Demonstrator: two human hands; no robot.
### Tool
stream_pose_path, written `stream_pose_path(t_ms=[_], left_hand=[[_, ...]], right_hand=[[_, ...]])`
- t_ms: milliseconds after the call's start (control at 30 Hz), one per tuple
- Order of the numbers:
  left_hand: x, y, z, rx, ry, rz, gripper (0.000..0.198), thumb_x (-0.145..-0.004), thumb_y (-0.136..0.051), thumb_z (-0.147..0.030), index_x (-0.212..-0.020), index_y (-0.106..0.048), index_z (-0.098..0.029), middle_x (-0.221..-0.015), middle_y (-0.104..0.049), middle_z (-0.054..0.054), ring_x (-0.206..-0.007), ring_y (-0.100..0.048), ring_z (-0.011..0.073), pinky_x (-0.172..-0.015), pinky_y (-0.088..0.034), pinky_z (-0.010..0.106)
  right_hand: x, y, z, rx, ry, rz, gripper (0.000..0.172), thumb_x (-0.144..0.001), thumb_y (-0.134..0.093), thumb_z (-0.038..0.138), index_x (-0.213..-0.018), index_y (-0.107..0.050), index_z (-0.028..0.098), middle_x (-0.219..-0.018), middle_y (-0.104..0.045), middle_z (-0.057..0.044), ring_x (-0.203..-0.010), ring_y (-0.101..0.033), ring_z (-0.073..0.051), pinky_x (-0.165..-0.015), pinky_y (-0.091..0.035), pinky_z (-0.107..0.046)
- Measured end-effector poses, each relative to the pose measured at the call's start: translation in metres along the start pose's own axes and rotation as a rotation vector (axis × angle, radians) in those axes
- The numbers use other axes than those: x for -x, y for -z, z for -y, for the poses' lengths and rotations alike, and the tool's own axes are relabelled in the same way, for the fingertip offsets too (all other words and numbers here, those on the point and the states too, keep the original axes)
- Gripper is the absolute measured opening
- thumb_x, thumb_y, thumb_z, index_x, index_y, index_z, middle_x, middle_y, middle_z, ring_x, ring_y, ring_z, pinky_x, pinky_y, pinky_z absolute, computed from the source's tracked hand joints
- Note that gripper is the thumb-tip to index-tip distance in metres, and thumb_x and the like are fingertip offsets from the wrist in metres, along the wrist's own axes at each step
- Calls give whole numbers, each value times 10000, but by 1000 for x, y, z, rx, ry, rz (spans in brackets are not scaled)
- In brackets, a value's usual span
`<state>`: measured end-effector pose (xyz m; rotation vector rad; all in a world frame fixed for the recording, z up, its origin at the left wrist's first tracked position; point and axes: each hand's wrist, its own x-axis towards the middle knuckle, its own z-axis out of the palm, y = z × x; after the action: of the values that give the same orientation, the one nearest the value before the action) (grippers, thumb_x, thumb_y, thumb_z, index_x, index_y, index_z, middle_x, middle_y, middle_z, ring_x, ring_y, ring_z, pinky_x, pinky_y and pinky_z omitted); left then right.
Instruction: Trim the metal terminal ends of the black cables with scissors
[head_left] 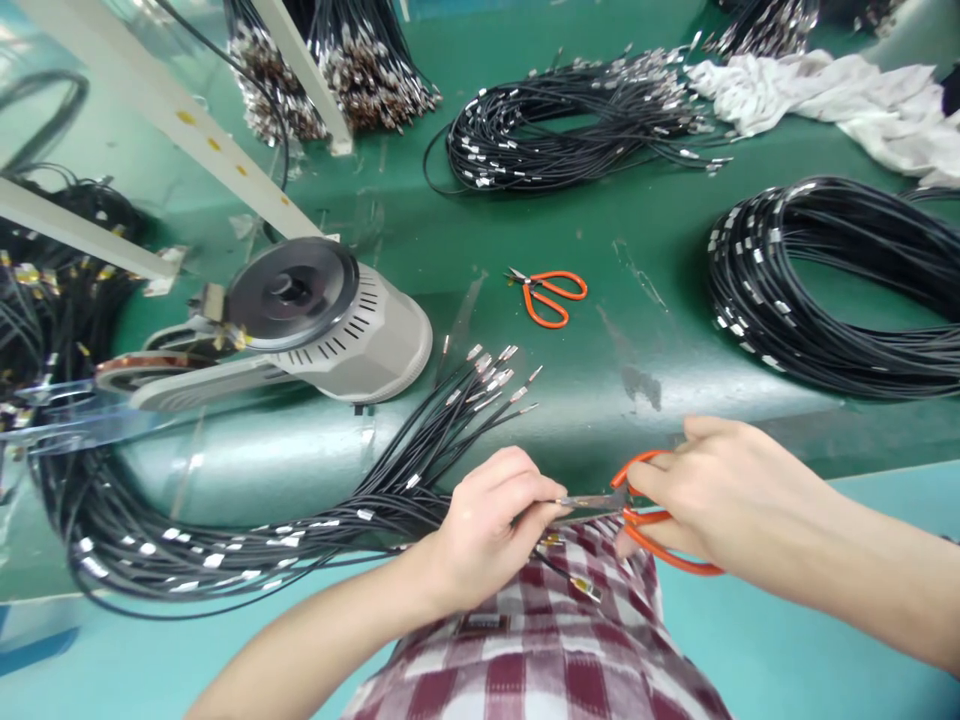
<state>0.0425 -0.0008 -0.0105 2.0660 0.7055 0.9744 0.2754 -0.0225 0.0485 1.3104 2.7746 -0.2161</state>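
Note:
My left hand (pixel 495 525) is closed in a pinch on the end of a thin black cable; the fingers cover most of that tip. Orange-handled scissors (pixel 651 515) are in my right hand (pixel 709 490), its fingers through and around the handle loops. Their blades point left and meet my left fingertips at the cable end. Beneath my left hand, a cable end with a metal connector (pixel 585 588) hangs over a checkered apron (pixel 555 660). A long bundle of black cables (pixel 300 545) with white labels runs left from my left hand along the bench edge.
Another pair of orange-handled scissors (pixel 551 290) lies on the green bench (pixel 465 235). To the left stands a grey tape dispenser (pixel 360 330) beside a white metal frame (pixel 225 165). Coiled cables (pixel 750 290) lie right, another coil (pixel 517 140) behind, near a white cloth (pixel 825 95).

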Motion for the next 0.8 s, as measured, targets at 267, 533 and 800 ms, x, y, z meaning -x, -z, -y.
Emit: stream_pose_path(t_ms=[267,533,800], left_hand=[[-3,1,0,58,74,-1,42,-861,-670,-104,-839,-685,-137,-680,-613,29,-605,-557,112,-553,-471,209],[-9,1,7,51,106,-61,123,-891,-617,-90,-982,-627,-173,-753,-595,5,-653,-548,108,-591,-481,210],[-8,1,16,-30,-45,-31,231,-939,-548,-67,-1114,-643,-185,-894,-658,55,-791,-642,130,-711,-556,243]], right_hand=[[-2,-6,-7,-429,-206,229,375,-873,-633,276,-545,-468,198,-480,-614,33,-404,-406,-101,-488,-218,-272],[6,-15,-24,-921,-505,301,438,-853,-615,498,-578,-452,199,-394,-411,77,-424,-358,-78,-433,-199,-216],[9,-5,-18,-435,-363,32,445,-878,-609,515,-583,-498,200,-463,-553,42,-458,-404,-102,-530,-255,-262]])
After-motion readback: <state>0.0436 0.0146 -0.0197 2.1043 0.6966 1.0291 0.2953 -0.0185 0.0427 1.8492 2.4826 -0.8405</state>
